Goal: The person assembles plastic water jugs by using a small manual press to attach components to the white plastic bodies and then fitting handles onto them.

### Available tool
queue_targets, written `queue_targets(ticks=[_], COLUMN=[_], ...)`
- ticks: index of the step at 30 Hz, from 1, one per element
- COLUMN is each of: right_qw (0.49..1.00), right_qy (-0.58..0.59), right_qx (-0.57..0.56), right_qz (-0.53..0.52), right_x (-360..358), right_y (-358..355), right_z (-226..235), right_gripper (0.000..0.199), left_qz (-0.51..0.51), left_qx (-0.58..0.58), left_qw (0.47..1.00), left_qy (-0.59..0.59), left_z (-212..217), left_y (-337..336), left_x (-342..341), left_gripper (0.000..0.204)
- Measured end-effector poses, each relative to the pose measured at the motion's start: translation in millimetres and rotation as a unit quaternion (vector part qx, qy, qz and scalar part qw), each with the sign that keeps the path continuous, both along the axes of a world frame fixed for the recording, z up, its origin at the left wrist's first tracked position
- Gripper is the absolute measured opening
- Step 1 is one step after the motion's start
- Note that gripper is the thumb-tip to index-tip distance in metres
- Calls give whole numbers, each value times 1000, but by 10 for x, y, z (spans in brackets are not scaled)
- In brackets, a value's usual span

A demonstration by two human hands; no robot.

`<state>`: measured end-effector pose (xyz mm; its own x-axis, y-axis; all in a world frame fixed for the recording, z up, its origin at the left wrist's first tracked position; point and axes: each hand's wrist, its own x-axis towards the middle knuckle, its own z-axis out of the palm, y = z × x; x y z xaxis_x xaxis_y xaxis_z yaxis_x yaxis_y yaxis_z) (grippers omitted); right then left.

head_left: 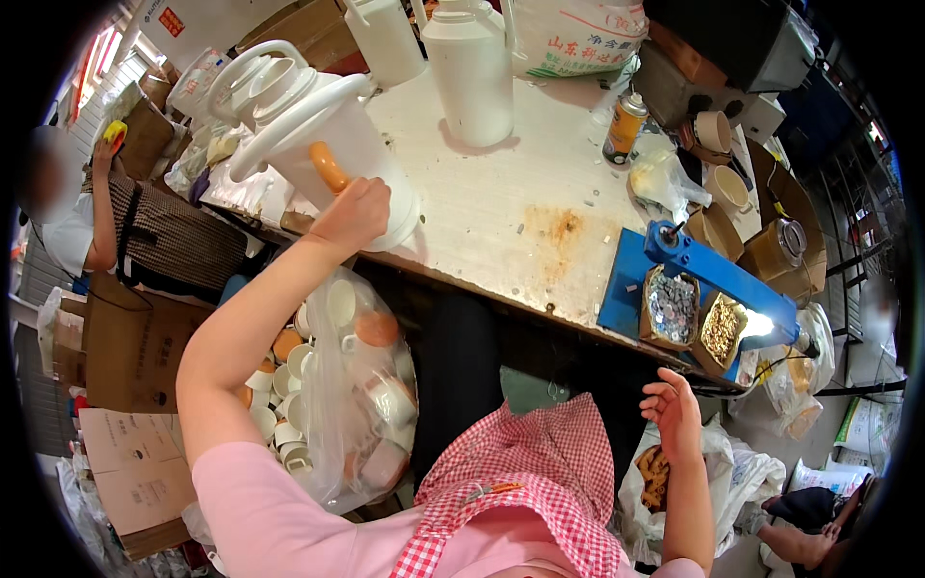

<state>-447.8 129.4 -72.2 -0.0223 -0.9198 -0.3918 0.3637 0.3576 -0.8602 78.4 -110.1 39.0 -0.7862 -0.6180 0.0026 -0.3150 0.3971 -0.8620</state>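
My left hand (353,214) grips the lower body of a white plastic jug (323,135) with a curved handle and an orange part on its side, standing at the near left edge of the worn white table (520,212). My right hand (674,412) hangs open below the table's front edge, holding nothing, just under a blue press tool (708,270) that carries two small trays, one of silvery parts (672,306) and one of brass-coloured parts (723,329). I wear a pink top and a red checked apron.
Two more white jugs (469,67) and a spray can (624,125) stand farther back on the table. A clear bag of white and orange caps (356,385) sits below on the left. Cardboard boxes (135,356) and another person (106,222) are at the left.
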Motion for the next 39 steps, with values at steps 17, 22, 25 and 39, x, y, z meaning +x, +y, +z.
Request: queue_targets(ticks=[17,22,25,39], right_qw=[988,990,991,948], right_qy=[-129,-126,-121,297], right_qx=[82,47,31,116], right_qz=[19,35,52,-11], right_x=[618,871,1127,284], right_y=[-123,-212,-338,1140], right_z=[-394,-475,-378,-295], right_gripper=[31,28,36,40], left_qz=[51,-22,-200,61], left_qx=[-149,-65,-59,441], left_qw=[917,982,941,698], left_qy=[367,177,265,561], left_z=[1710,1911,1861,-200], left_y=[-2612,-1260,-197,1825], left_x=[-1257,-1541,-1462,-1335], left_gripper=[15,40,35,56])
